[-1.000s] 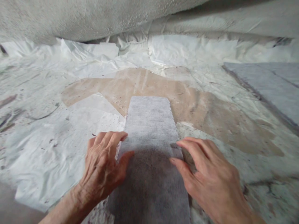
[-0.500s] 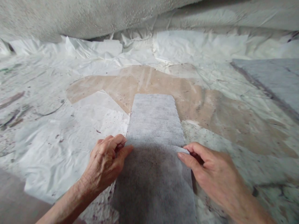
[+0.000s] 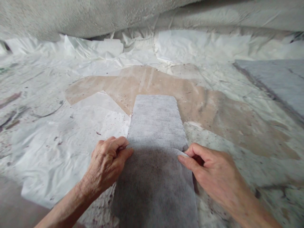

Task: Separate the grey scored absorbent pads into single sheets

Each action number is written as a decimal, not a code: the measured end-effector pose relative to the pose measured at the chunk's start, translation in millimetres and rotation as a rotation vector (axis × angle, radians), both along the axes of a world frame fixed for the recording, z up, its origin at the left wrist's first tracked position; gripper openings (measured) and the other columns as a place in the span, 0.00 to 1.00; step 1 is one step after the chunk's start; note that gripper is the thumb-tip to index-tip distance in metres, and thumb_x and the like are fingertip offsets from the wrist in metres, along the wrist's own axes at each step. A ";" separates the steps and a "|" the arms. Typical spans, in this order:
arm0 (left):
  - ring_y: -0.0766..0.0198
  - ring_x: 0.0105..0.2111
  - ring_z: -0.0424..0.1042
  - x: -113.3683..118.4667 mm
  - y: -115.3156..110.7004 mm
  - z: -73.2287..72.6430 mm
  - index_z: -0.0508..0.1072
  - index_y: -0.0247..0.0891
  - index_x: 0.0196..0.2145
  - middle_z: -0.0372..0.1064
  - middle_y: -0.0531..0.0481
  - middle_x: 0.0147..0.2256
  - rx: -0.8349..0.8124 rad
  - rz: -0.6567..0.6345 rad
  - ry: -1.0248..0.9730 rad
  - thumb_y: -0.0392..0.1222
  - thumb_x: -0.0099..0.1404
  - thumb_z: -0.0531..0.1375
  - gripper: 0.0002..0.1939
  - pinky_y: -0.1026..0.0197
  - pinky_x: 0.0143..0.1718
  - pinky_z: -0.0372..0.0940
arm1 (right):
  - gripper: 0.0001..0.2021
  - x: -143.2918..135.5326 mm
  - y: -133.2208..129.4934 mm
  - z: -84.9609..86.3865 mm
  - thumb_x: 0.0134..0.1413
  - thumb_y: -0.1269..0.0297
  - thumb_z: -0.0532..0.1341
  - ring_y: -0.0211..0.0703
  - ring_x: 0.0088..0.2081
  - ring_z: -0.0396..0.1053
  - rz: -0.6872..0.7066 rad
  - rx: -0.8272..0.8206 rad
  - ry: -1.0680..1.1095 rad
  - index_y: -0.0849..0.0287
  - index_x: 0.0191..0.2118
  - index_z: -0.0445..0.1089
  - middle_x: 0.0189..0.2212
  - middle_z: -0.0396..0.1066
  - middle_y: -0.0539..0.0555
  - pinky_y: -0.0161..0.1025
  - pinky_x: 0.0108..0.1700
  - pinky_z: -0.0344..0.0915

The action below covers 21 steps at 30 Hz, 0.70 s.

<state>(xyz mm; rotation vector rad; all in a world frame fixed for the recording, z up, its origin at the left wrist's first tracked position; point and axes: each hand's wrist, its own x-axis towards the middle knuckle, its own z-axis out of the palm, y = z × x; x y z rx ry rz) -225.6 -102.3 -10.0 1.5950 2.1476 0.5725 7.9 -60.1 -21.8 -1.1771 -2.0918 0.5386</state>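
A long strip of thin grey fabric-like sheet (image 3: 156,186) runs from the bottom edge up to the middle of the view. Its far part lies in narrow crosswise folds, and its near part is flat and darker. My left hand (image 3: 110,158) pinches the strip's left edge between thumb and fingers, at the nearest fold. On the opposite edge, my right hand (image 3: 209,167) pinches a small raised flap of the same sheet between thumb and index finger.
Wrinkled whitish plastic sheeting (image 3: 59,152) with dark specks covers the surface. Beyond the strip lies a brown patch (image 3: 152,79). A grey-blue padded sheet (image 3: 275,79) is at the right, and a rough grey cover (image 3: 83,19) hangs along the back.
My right hand has shifted slightly left, with the flap still pinched. My left hand has barely moved and keeps its hold on the strip's edge.
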 end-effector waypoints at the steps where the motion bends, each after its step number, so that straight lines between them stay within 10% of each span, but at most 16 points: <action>1: 0.64 0.24 0.58 0.5 0.0 -0.1 0.61 0.40 0.18 0.56 0.54 0.19 0.002 -0.001 0.008 0.51 0.56 0.50 0.16 0.57 0.33 0.51 | 0.14 -0.3 0.0 0.2 0.52 0.61 0.48 0.37 0.14 0.52 -0.004 0.012 -0.007 0.57 0.20 0.59 0.15 0.53 0.42 0.34 0.15 0.46; 11: 0.61 0.26 0.60 4.2 -6.0 -6.5 0.62 0.40 0.19 0.60 0.52 0.20 0.117 -0.036 0.180 0.47 0.59 0.51 0.14 0.57 0.32 0.53 | 0.15 1.3 1.5 -9.3 0.48 0.55 0.46 0.41 0.15 0.53 -0.142 -0.123 -0.118 0.56 0.19 0.60 0.14 0.54 0.44 0.36 0.16 0.46; 16: 0.55 0.30 0.64 11.5 -10.4 -9.4 0.66 0.39 0.30 0.67 0.50 0.27 0.290 -0.032 0.515 0.41 0.60 0.55 0.04 0.53 0.33 0.55 | 0.14 -9.9 -6.4 -1.0 0.49 0.61 0.44 0.48 0.22 0.62 -0.246 0.231 -0.331 0.58 0.25 0.63 0.21 0.60 0.51 0.39 0.21 0.50; 21: 0.55 0.43 0.65 32.1 -24.1 -5.4 0.65 0.36 0.50 0.68 0.44 0.49 0.602 -0.109 0.621 0.31 0.62 0.52 0.18 0.51 0.42 0.59 | 0.17 1.6 -20.5 -7.1 0.59 0.68 0.45 0.56 0.35 0.64 -0.116 0.488 -0.356 0.61 0.47 0.68 0.38 0.64 0.56 0.45 0.33 0.58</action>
